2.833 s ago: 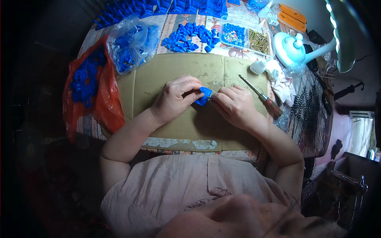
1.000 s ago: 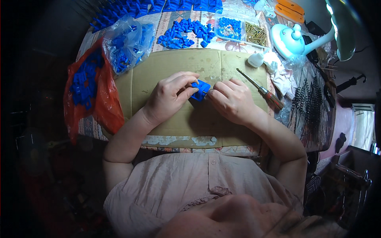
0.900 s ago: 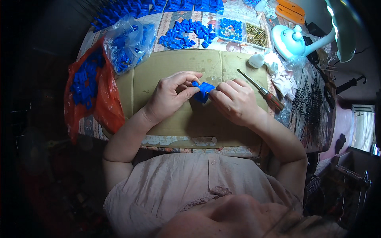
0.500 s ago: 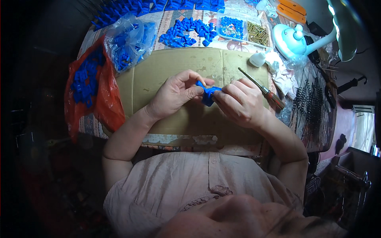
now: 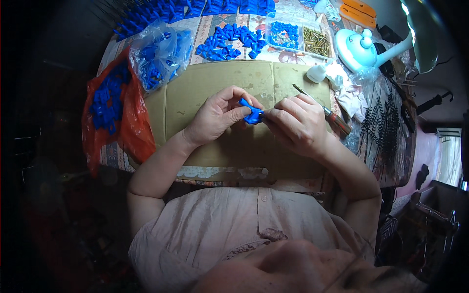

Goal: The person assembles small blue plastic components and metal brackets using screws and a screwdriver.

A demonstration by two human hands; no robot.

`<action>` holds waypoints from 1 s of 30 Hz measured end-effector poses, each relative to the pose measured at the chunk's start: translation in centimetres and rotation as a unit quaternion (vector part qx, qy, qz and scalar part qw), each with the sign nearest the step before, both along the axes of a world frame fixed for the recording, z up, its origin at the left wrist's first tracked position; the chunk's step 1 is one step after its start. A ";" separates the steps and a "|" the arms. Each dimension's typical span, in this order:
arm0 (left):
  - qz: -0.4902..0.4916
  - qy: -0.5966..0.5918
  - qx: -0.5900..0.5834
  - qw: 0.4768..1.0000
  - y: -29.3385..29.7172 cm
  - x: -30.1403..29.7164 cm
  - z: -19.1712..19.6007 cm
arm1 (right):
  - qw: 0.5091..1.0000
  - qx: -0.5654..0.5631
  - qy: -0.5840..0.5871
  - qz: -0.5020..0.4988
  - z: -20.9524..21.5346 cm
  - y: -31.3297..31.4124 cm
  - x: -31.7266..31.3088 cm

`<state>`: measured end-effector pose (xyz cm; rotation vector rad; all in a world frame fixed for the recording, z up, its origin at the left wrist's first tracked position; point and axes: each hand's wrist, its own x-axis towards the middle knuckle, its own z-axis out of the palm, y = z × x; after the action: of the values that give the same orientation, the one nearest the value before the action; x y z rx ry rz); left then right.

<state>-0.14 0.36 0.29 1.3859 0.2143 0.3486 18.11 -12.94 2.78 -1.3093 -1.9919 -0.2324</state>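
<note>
Above the cardboard sheet [image 5: 215,154], my left hand [image 5: 217,115] pinches a blue plastic part [image 5: 253,115] between thumb and fingers. The part has a narrow neck toward the upper left and a wider body. My right hand [image 5: 299,119] is closed at the part's right end, its thumb and fingertips pressed together. A small dark spot shows where those fingertips meet the part; whatever they pinch there is too small to name. Just right of my right hand lies a screwdriver [image 5: 337,122] with a red and dark handle, its shaft pointing up and left.
To the left, a red bag [image 5: 134,124] and a clear bag [image 5: 163,53] hold blue parts. Loose blue caps [image 5: 224,43] lie at the back. Beside them stands a clear box [image 5: 270,44] of blue pieces and brass screws [image 5: 316,41]. A white bottle [image 5: 316,73] and lamp [image 5: 356,49] stand right.
The blue part has turned in my left hand, its body now tilted up to the right. My right fingertips have drawn back slightly from it, showing more of its right end.
</note>
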 end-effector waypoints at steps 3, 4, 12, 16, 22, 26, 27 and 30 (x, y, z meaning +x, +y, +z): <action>-0.005 0.002 0.003 1.000 0.1 -0.1 0.3 | 1.000 -0.005 -0.022 0.003 -0.1 -0.1 -0.1; -0.008 0.017 -0.002 1.000 0.1 -0.1 0.5 | 0.999 -0.002 -0.036 0.006 -0.2 -0.2 -0.2; -0.029 0.077 -0.014 0.996 0.7 -0.4 0.2 | 0.996 0.033 -0.066 0.040 -0.4 -0.3 -0.4; -0.031 0.064 -0.035 0.997 0.5 -0.2 0.7 | 0.994 0.056 -0.076 0.047 -0.1 -0.4 -0.5; -0.026 0.055 -0.080 0.995 0.9 -0.4 0.3 | 0.996 0.068 -0.037 0.053 0.4 -0.3 -0.3; -0.039 0.077 -0.160 0.983 1.2 -0.6 0.1 | 0.997 0.052 -0.018 0.052 0.5 -0.3 -0.2; -0.045 0.071 -0.179 0.980 1.3 -0.5 0.1 | 0.997 0.053 -0.019 0.051 0.5 -0.3 -0.2; -0.046 0.069 -0.194 0.977 1.2 -0.4 0.2 | 0.997 0.054 -0.015 0.047 0.4 -0.3 -0.2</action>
<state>-0.58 1.52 0.51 1.0292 0.3141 0.1224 17.87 -13.24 3.18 -1.1473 -2.0328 -0.3115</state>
